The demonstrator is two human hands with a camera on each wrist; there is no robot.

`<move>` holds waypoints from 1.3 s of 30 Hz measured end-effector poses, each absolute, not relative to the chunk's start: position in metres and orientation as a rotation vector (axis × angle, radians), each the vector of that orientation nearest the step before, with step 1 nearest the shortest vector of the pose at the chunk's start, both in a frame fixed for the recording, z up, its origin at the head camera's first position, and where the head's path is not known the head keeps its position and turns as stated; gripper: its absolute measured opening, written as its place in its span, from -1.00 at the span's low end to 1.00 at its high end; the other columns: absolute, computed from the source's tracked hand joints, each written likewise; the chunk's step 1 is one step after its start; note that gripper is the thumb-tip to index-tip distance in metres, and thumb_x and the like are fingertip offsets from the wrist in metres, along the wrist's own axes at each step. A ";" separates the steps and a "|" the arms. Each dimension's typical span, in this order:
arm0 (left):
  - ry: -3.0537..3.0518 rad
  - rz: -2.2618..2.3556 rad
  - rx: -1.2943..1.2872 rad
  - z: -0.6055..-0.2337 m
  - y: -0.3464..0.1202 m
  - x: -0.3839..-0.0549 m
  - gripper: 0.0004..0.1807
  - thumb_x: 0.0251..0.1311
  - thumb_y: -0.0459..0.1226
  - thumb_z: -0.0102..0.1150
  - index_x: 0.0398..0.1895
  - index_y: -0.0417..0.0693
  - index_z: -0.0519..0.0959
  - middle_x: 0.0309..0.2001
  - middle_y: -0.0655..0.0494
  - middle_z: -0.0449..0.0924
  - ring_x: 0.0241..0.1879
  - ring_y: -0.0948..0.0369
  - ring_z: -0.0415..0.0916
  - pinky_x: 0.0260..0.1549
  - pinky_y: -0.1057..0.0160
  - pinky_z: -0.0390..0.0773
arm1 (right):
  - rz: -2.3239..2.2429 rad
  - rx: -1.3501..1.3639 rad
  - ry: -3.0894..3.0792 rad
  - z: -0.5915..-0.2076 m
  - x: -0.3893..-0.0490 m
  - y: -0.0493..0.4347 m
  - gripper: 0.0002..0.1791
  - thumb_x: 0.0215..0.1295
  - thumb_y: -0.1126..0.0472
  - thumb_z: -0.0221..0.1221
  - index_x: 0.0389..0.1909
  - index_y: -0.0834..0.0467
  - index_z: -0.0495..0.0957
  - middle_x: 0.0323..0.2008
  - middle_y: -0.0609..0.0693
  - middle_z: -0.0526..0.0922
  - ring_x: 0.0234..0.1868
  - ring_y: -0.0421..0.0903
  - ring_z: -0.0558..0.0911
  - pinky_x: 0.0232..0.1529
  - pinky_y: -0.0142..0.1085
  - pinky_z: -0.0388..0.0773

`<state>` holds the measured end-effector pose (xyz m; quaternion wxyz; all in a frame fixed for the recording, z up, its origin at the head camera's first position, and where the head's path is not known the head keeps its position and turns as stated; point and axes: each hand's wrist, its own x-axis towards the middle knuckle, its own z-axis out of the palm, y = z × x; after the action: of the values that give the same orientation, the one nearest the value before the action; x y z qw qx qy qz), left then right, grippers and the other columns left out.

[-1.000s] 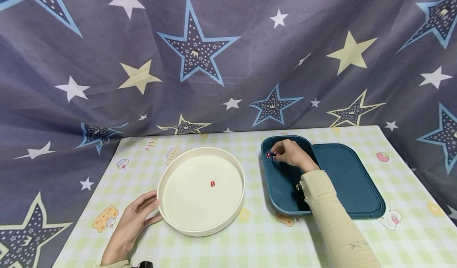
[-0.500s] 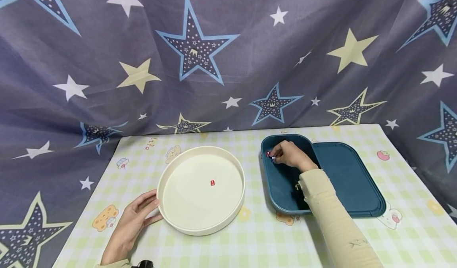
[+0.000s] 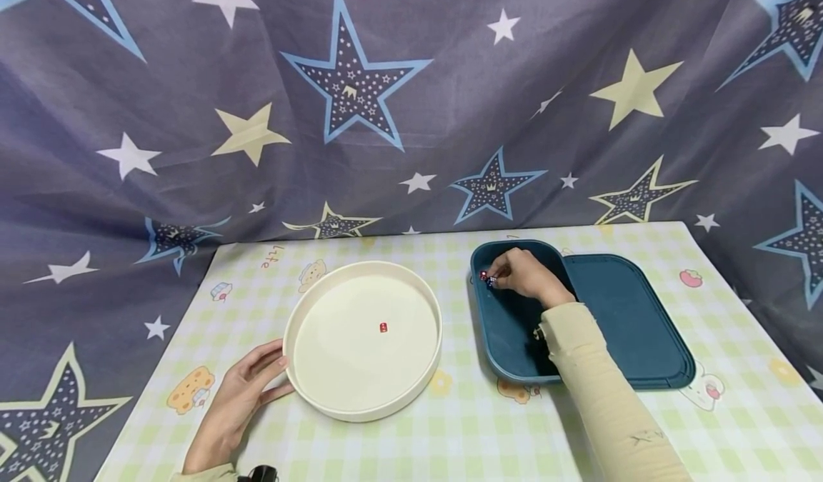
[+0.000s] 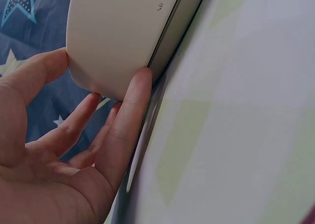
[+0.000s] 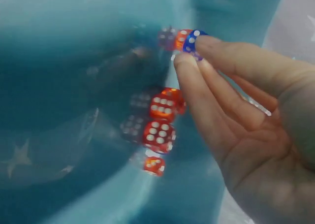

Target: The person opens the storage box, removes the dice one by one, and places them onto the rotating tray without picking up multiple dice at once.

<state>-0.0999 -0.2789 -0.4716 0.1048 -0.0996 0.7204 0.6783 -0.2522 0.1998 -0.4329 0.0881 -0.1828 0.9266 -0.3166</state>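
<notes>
In the head view my left hand rests its fingertips against the outer wall of a round cream tray. The left wrist view shows those fingers fairly straight along that wall. A red die lies inside the tray. My right hand reaches into a dark teal box on the right. Its thumb and a finger pinch a blue die, with an orange-red die right beside it. More red dice sit along the box wall in the right wrist view.
A teal lid lies just right of the box, on a green-checked tablecloth. Behind the table hangs a dark curtain with stars. My right forearm sleeve crosses over the box's near right corner.
The blue die in my right fingers has turned and shifted slightly within the box. My left hand and the tray keep their places.
</notes>
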 end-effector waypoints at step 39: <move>2.110 2.000 -0.296 -0.472 -0.280 -0.101 -0.29 0.36 -0.12 0.22 0.45 -0.23 0.21 0.19 0.08 0.43 0.04 0.30 0.61 0.08 0.14 0.70 | -1.147 -0.704 2.776 -0.388 -0.243 0.175 -0.80 0.36 0.37 0.21 -0.05 0.29 0.68 -0.12 0.16 0.72 -0.17 0.00 0.69 -0.11 -0.12 0.74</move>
<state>-0.1013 -0.2800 -0.4725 0.1095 -0.1007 0.7177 0.6803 -0.2433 0.1754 -0.3880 0.0283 -0.2281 0.8995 -0.3717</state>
